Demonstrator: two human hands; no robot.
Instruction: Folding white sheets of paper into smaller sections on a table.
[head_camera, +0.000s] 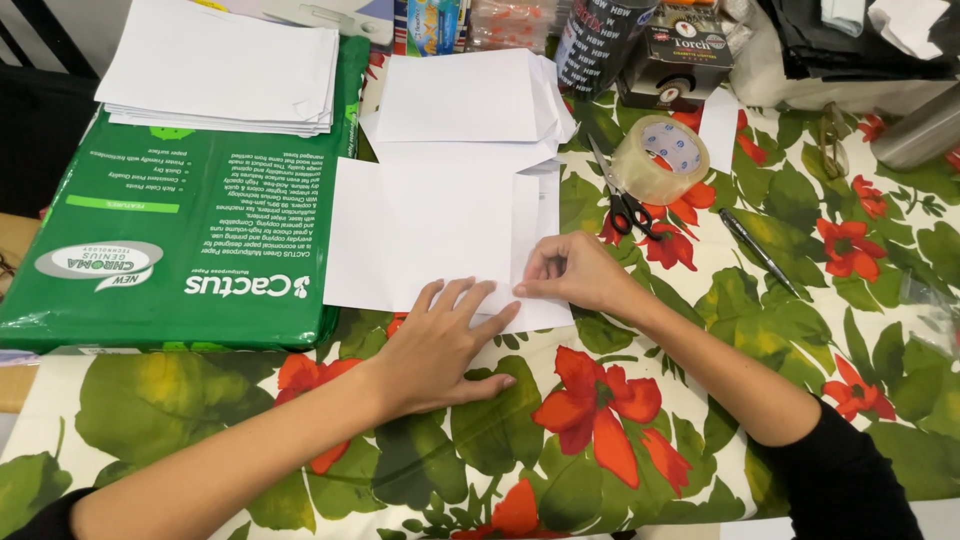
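Note:
A white sheet of paper (420, 235) lies on the flowered tablecloth (640, 420), its right part folded over. My left hand (440, 345) rests flat with fingers spread, fingertips on the sheet's near edge. My right hand (572, 272) pinches the lower corner of the folded flap between thumb and fingers. A small stack of white sheets (465, 100) lies just beyond the paper.
A green ream of paper (190, 230) sits at left with a pile of white sheets (220, 65) on top. Scissors (618, 195), a roll of clear tape (660, 158) and a black pen (755, 250) lie to the right. Boxes and bags crowd the far edge.

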